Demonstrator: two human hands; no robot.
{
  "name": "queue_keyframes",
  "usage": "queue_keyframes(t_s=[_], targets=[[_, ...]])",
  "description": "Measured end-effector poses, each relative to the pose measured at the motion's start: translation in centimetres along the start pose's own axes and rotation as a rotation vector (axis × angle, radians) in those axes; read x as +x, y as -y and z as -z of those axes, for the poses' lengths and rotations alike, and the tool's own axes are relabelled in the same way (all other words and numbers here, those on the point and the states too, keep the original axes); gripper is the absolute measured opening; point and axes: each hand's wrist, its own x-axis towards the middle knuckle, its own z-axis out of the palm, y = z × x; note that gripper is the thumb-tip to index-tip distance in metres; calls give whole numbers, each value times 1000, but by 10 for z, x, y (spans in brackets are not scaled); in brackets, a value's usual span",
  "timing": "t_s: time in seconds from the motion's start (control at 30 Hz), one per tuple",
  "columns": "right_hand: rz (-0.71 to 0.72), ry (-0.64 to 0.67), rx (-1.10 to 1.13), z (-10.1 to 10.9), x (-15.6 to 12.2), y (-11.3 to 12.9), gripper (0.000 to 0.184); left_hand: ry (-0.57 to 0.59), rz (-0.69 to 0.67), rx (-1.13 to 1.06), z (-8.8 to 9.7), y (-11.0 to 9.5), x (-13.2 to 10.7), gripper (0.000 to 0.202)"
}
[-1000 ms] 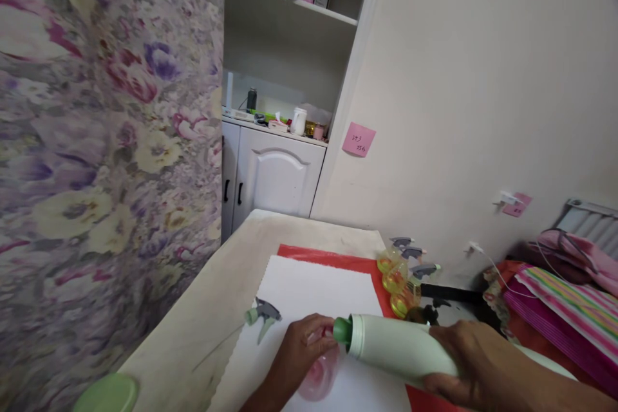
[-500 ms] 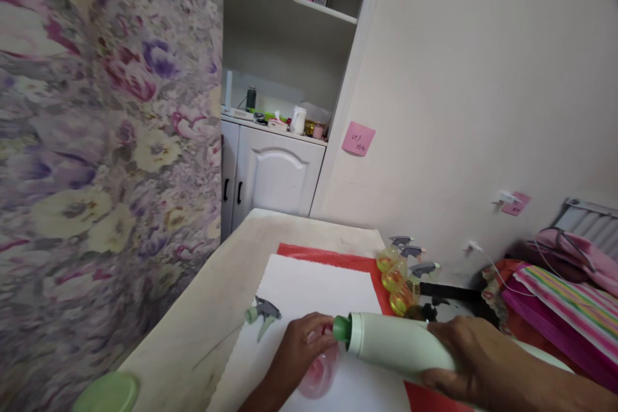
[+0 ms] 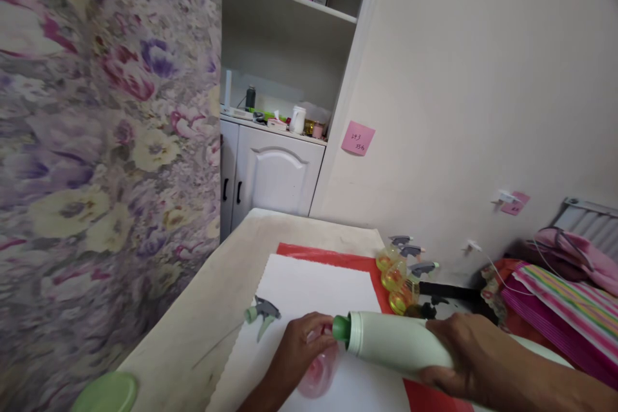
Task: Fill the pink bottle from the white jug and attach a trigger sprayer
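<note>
My right hand (image 3: pixel 476 354) is wrapped round a large pale green bottle (image 3: pixel 396 341) tipped on its side, its green spout (image 3: pixel 341 328) pointing left. My left hand (image 3: pixel 299 351) grips a small clear pink bottle (image 3: pixel 318 373) standing on a white sheet (image 3: pixel 313 290), right under the spout. A loose grey and green spray trigger (image 3: pixel 261 315) with its thin tube lies on the sheet just left of my left hand.
Three small yellow spray bottles (image 3: pixel 398 273) stand by the wall on a red mat (image 3: pixel 333 257). A green lid (image 3: pixel 107 393) lies at the table's near left corner. A floral curtain (image 3: pixel 96 141) hangs on the left. Striped and pink cloth (image 3: pixel 560 296) is piled at the right.
Nothing has moved apart from a slight shift of the view; both hands hold the same pose.
</note>
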Motion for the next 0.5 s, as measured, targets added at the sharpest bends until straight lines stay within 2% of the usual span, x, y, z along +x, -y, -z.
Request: queue_keyframes(t_s=[0.5], targets=[[-39, 34, 11, 7, -2, 6, 24, -1, 21, 31, -1, -4, 1, 15]])
